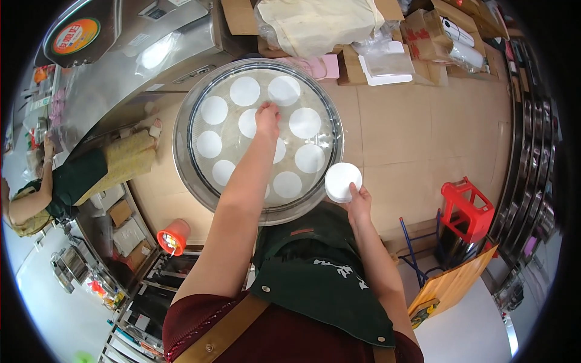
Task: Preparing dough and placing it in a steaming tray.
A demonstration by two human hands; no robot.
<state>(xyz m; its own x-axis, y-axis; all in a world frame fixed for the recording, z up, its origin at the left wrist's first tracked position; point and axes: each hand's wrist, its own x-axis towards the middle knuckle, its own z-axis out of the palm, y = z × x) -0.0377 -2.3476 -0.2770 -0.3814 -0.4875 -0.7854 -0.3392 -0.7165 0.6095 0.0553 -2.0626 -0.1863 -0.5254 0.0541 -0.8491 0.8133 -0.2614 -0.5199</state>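
White paper rounds [304, 123] lie spread over the big steel steamer tray [181, 145], roughly ten of them. One ring of them follows the rim and a few sit near the middle.

Our left hand [267, 116] reaches in over the tray centre, fingertips down on or just above a round at about 12 o'clock from the middle. The fingers look bunched together, but we cannot tell whether they pinch a paper or merely press it. Our right hand [358, 202] is closed around a stack of the same papers [342, 180], held just outside the tray rim at about 4 o'clock. The hands are well apart.

Risks as we judge them:
- The papers are thin, so two could peel off the stack as one and leave a double layer.
- Our left forearm [242, 187] crosses low over the rounds at 6 o'clock. A brush of the arm could drag or fold those.
- The spacing near the centre is tight, so a new round could overlap a neighbour.
- The stack rests in fingers only, and a loose grip could fan it onto the floor tiles [423, 133].

Another person's arm [91, 175] shows at 9 o'clock, clear of the tray. A red stool [466, 209] stands at 3 o'clock.
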